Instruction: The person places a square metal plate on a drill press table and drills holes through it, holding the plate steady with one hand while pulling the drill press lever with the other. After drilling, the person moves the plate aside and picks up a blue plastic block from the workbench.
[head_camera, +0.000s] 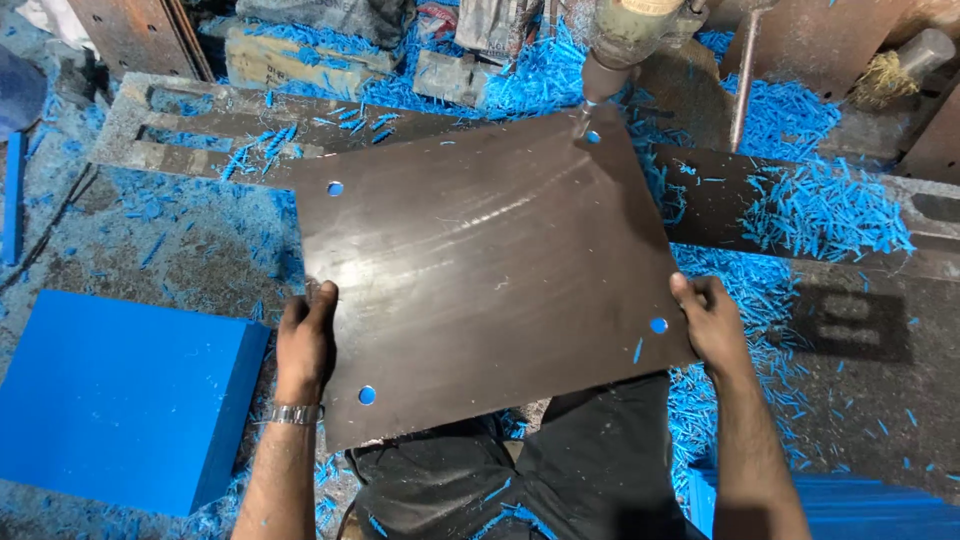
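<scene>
A dark brown flat plate (480, 270) lies tilted across the machine bed (200, 130) in the middle of the view, with a round hole near each of its four corners showing blue beneath. Its far corner sits right under the drill bit (585, 120) of the drill head (625, 35), the tip touching or just above the hole there; which, I cannot tell.

The left hand (305, 340) grips the plate's near left edge, thumb on top and fingers curled underneath. The right hand (710, 320) clasps the near right edge the same way, thumb lying on the surface beside a hole. A metal wristwatch (295, 413) sits on the left wrist.

Blue plastic shavings (820, 200) are heaped around the plate, thick to the right and behind the drill. A solid blue block (120, 400) rests on the floor to the left, well apart from the plate. A thin upright metal rod (745, 80) stands just right of the drill. The person's dark trousers (560, 470) show below the plate's near edge
</scene>
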